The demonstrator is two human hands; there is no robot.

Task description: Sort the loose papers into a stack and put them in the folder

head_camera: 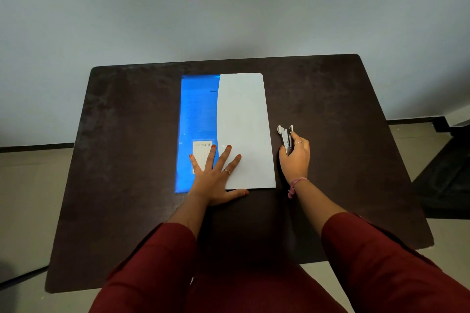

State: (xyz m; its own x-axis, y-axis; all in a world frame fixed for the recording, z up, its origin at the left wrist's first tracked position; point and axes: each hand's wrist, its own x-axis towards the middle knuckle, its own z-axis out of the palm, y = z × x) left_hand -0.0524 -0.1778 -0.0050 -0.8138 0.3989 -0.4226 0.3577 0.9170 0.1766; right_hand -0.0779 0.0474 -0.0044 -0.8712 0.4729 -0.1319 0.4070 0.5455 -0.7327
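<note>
The white papers (245, 129) lay in a stack at the table's (127, 134) centre, overlapping the right part of the blue folder (197, 114). The left hand (216, 175) pressed flat on both, fingers spread. The right hand (295, 157) gripped a stapler (287, 138) just right of the stack. The sheets seemed light and limp, so they should be pinched at an edge.

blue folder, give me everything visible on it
The blue folder looks like glossy translucent plastic, lying flat and lengthwise on the dark table. A white paper stack covers its right side. A pale label sits near its front edge. The left hand presses flat across the label and paper.
</note>
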